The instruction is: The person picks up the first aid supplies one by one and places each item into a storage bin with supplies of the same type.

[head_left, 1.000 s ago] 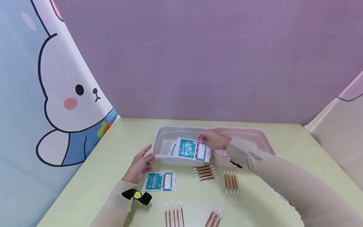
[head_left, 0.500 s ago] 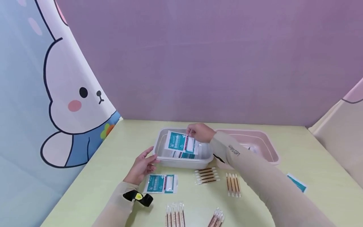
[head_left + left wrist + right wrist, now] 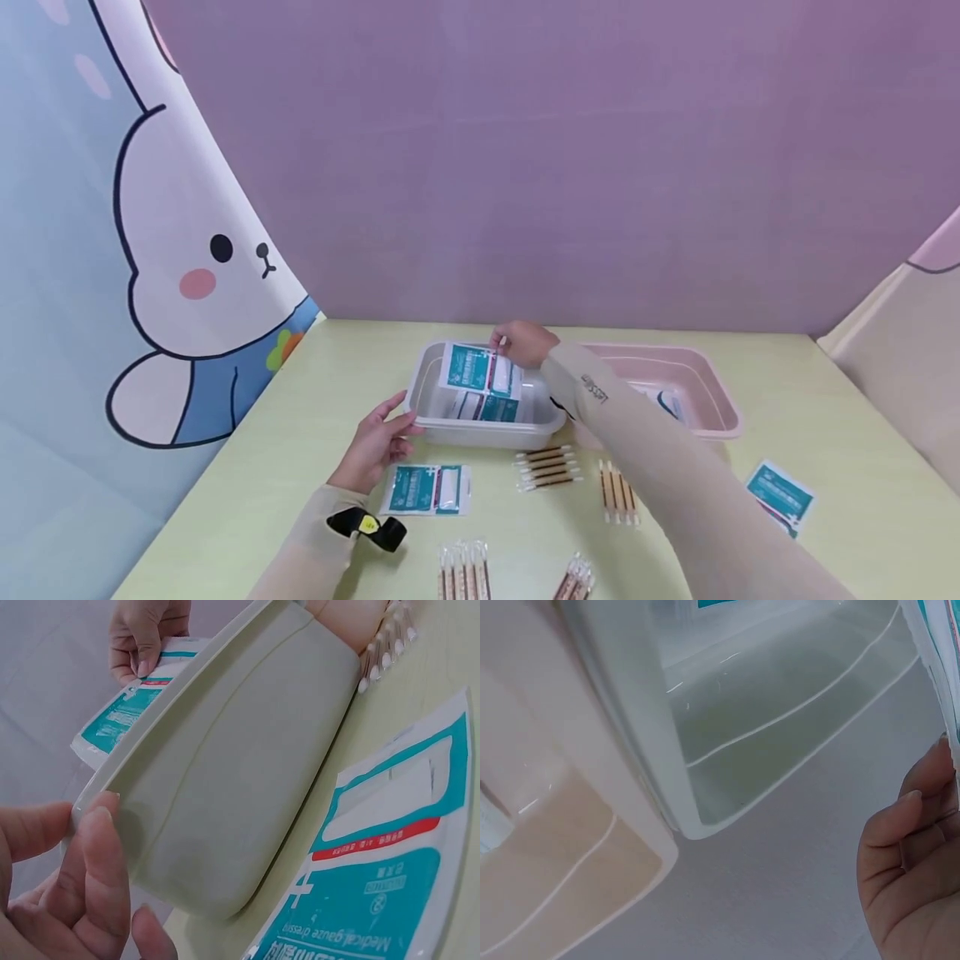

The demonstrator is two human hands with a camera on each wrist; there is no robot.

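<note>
My right hand [image 3: 521, 343] pinches the top edge of a teal and white gauze packet [image 3: 478, 369] and holds it tilted over the white bin [image 3: 431, 398]. Another packet [image 3: 489, 408] lies inside the bin. My left hand [image 3: 378, 442] grips the bin's front left corner; in the left wrist view its fingers [image 3: 97, 877] and thumb pinch the rim of the bin [image 3: 240, 772]. That view also shows the right hand [image 3: 142, 637] holding the packet [image 3: 124, 716]. In the right wrist view the right hand [image 3: 915, 885] hangs beside the bin [image 3: 780, 712].
A pink bin [image 3: 705, 408] stands right of the white one. One gauze packet [image 3: 427, 489] lies by my left wrist and another [image 3: 780, 493] at the right. Several swab packs [image 3: 547, 467] [image 3: 617, 492] [image 3: 461, 571] [image 3: 572, 577] lie on the green table in front.
My right hand has carried the packet from the bin's front rim back and up over the bin's far side. My left hand has stayed on the bin's corner.
</note>
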